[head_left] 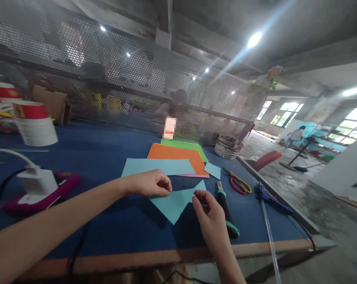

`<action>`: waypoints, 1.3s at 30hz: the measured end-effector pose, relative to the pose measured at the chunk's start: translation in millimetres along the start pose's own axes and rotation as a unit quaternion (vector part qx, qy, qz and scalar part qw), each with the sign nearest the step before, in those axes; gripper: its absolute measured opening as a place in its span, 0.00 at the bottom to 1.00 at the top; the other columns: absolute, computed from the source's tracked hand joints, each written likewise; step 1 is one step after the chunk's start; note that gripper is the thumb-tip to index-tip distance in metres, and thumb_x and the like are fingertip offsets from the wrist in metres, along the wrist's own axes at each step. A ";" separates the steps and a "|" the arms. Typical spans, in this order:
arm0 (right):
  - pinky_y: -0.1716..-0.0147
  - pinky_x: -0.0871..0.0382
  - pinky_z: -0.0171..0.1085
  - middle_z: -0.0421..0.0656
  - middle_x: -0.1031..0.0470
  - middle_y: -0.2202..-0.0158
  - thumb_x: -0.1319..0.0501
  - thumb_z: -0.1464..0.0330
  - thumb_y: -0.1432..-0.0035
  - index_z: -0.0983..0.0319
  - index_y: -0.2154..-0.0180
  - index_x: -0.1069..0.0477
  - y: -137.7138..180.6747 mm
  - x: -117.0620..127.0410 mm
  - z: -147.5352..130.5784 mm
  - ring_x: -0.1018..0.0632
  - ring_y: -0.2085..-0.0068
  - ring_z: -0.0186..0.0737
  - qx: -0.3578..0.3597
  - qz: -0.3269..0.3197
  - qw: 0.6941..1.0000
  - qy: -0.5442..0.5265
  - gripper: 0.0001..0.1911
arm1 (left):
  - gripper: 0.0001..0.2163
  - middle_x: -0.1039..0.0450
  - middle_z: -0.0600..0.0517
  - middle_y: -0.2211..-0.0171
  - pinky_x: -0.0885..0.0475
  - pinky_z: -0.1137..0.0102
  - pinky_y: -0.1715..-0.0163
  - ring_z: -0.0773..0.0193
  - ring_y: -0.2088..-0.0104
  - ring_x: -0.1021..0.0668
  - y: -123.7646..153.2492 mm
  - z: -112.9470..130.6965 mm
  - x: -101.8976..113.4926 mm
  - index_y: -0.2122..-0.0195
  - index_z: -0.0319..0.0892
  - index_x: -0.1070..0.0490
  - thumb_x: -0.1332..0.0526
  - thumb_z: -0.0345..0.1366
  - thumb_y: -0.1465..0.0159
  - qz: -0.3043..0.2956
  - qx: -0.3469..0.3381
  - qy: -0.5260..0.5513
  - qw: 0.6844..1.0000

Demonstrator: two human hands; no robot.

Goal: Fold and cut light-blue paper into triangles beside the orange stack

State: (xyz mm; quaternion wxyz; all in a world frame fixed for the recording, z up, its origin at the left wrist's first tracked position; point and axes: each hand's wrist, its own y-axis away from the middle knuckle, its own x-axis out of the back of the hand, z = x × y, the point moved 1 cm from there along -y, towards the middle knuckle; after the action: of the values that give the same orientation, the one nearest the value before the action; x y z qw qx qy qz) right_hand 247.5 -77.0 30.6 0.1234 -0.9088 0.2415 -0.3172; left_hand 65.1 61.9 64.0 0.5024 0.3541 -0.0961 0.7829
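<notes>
Left hand (153, 183): fingers curled toward the thumb over the left end of a blue sheet (175, 207). Right hand (209, 211): thumb and forefinger at the sheet's right margin; whether either pinch is tight cannot be told. Blue sheet: between the two hands, toward the near edge of the bench (86, 142), one corner pointing to that edge; long axis running from beneath the left hand to a free tip beyond the right fingertips, toward the bench's far right corner. The right hand is the nearer to that tip; the left covers the opposite end. Whether the sheet is folded cannot be told. Just beyond: blue strip (157, 167), lengthwise with the far edge, overlapping an orange sheet (177, 154), with a green sheet (184, 144) behind. Small blue piece (213, 171), by the orange sheet's right corner. Right of the right hand: cutter (226, 209), black and green, handle end toward the near edge; pliers (240, 183), red and yellow grips; glue gun (273, 200), along the right edge, its clear stick (269, 236) overhanging the near edge. Far right corner: basket (227, 146). Left side: white plug (38, 181) on a purple block (68, 183); farther back, paper cup (34, 124) and cardboard (49, 102). Far edge: mesh screen (131, 79).
</notes>
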 end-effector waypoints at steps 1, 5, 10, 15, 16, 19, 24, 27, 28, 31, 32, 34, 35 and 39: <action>0.60 0.31 0.44 0.48 0.26 0.62 0.46 0.58 0.40 0.63 0.56 0.30 -3.1 3.1 1.6 0.25 0.60 0.47 0.007 0.022 0.999 0.033 0.18 | 0.12 0.27 0.50 0.60 0.25 0.63 0.61 0.63 0.62 0.23 -1.8 0.7 2.0 0.56 0.38 0.29 0.40 0.42 0.34 0.015 0.009 0.001 1.000; 0.52 0.37 0.58 0.59 0.29 0.52 0.49 0.61 0.40 0.68 0.47 0.34 -12.5 9.4 12.0 0.28 0.50 0.60 0.024 0.079 0.986 0.148 0.24 | 0.15 0.28 0.48 0.55 0.25 0.61 0.59 0.61 0.59 0.23 -20.6 12.0 4.6 0.52 0.39 0.31 0.42 0.43 0.33 0.059 0.034 0.001 0.998; 0.51 0.33 0.56 0.61 0.28 0.49 0.54 0.66 0.37 0.70 0.41 0.39 -8.4 1.6 26.7 0.28 0.46 0.58 0.047 0.082 0.975 0.201 0.26 | 0.15 0.29 0.47 0.52 0.26 0.59 0.57 0.59 0.56 0.24 -63.1 39.6 -14.9 0.50 0.40 0.32 0.40 0.42 0.34 0.078 0.050 -0.039 0.995; 0.52 0.30 0.54 0.61 0.28 0.48 0.55 0.68 0.36 0.71 0.39 0.43 -1.3 -1.4 33.9 0.26 0.46 0.56 0.058 0.083 0.972 0.213 0.26 | 0.17 0.31 0.46 0.49 0.27 0.56 0.54 0.57 0.52 0.25 -88.5 58.0 -36.8 0.47 0.41 0.34 0.40 0.41 0.34 0.102 0.064 -0.103 0.987; 0.52 0.30 0.54 0.62 0.28 0.47 0.56 0.69 0.36 0.71 0.39 0.43 -0.5 -1.3 34.4 0.26 0.46 0.56 0.060 0.083 0.972 0.211 0.26 | 0.17 0.32 0.46 0.48 0.28 0.56 0.53 0.56 0.51 0.26 -90.3 59.7 -39.6 0.47 0.41 0.34 0.40 0.41 0.34 0.107 0.062 -0.115 0.986; 0.50 0.30 0.52 0.59 0.29 0.45 0.55 0.70 0.35 0.69 0.38 0.43 1.5 -1.0 35.3 0.27 0.44 0.53 0.068 0.085 0.974 0.197 0.25 | 0.18 0.33 0.46 0.47 0.28 0.55 0.52 0.56 0.50 0.26 -92.5 61.7 -45.6 0.46 0.41 0.34 0.39 0.41 0.35 0.108 0.059 -0.138 0.983; 0.47 0.31 0.52 0.55 0.31 0.43 0.54 0.68 0.34 0.64 0.38 0.44 5.0 -1.8 37.5 0.29 0.42 0.50 0.089 0.099 0.978 0.160 0.24 | 0.16 0.30 0.47 0.51 0.26 0.58 0.55 0.58 0.54 0.24 -94.4 57.1 -41.7 0.49 0.40 0.32 0.40 0.42 0.34 0.051 0.066 -0.139 0.987; 0.47 0.31 0.52 0.55 0.32 0.42 0.52 0.67 0.33 0.63 0.38 0.45 7.7 -2.7 38.3 0.30 0.41 0.50 0.102 0.104 0.979 0.143 0.23 | 0.15 0.29 0.49 0.52 0.26 0.59 0.57 0.57 0.55 0.24 -96.2 48.0 -18.2 0.51 0.39 0.31 0.40 0.43 0.34 0.027 0.056 -0.134 0.989; 0.46 0.31 0.52 0.55 0.32 0.42 0.52 0.67 0.33 0.62 0.38 0.45 8.6 -3.1 38.3 0.30 0.41 0.50 0.106 0.102 0.979 0.141 0.24 | 0.16 0.29 0.48 0.51 0.26 0.59 0.57 0.57 0.55 0.24 -97.1 43.1 -5.3 0.50 0.39 0.31 0.40 0.42 0.34 0.032 0.060 -0.135 0.988; 0.47 0.30 0.51 0.54 0.33 0.41 0.52 0.65 0.32 0.62 0.37 0.47 11.2 -4.6 37.6 0.31 0.40 0.49 0.111 0.093 0.979 0.146 0.24 | 0.15 0.30 0.47 0.51 0.26 0.59 0.56 0.58 0.55 0.24 -101.5 23.4 42.4 0.49 0.40 0.32 0.40 0.42 0.34 0.065 0.075 -0.139 0.985; 0.47 0.29 0.51 0.54 0.33 0.41 0.52 0.64 0.32 0.62 0.37 0.47 11.8 -5.1 37.5 0.30 0.41 0.49 0.111 0.092 0.978 0.150 0.24 | 0.15 0.29 0.47 0.51 0.26 0.59 0.57 0.58 0.55 0.24 -103.6 15.7 58.5 0.49 0.40 0.32 0.40 0.42 0.34 0.075 0.083 -0.141 0.984; 0.48 0.28 0.50 0.53 0.32 0.42 0.51 0.63 0.32 0.61 0.36 0.48 12.7 -5.9 37.9 0.30 0.41 0.50 0.114 0.090 0.976 0.161 0.25 | 0.15 0.30 0.47 0.50 0.26 0.59 0.56 0.59 0.55 0.24 -108.6 -0.2 86.3 0.50 0.40 0.32 0.40 0.42 0.34 0.096 0.100 -0.149 0.979; 0.48 0.28 0.49 0.53 0.32 0.42 0.51 0.63 0.32 0.61 0.36 0.48 13.1 -6.1 38.8 0.30 0.41 0.50 0.116 0.090 0.975 0.166 0.25 | 0.16 0.30 0.47 0.50 0.26 0.59 0.57 0.58 0.55 0.24 -111.4 -7.9 96.7 0.49 0.40 0.32 0.40 0.42 0.34 0.104 0.106 -0.153 0.977; 0.49 0.26 0.47 0.52 0.33 0.41 0.48 0.63 0.33 0.59 0.35 0.49 13.9 -5.9 47.3 0.30 0.40 0.50 0.130 0.085 0.970 0.186 0.28 | 0.16 0.30 0.47 0.50 0.26 0.59 0.57 0.58 0.55 0.24 -122.6 -33.1 115.1 0.49 0.40 0.32 0.40 0.42 0.34 0.117 0.112 -0.170 0.972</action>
State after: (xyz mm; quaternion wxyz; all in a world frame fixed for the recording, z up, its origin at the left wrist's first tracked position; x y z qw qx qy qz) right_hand 268.6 -82.4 -14.0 0.2195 -0.7861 0.2936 -0.4976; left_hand 126.5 219.8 89.5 0.3409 0.5219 -0.1327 0.7706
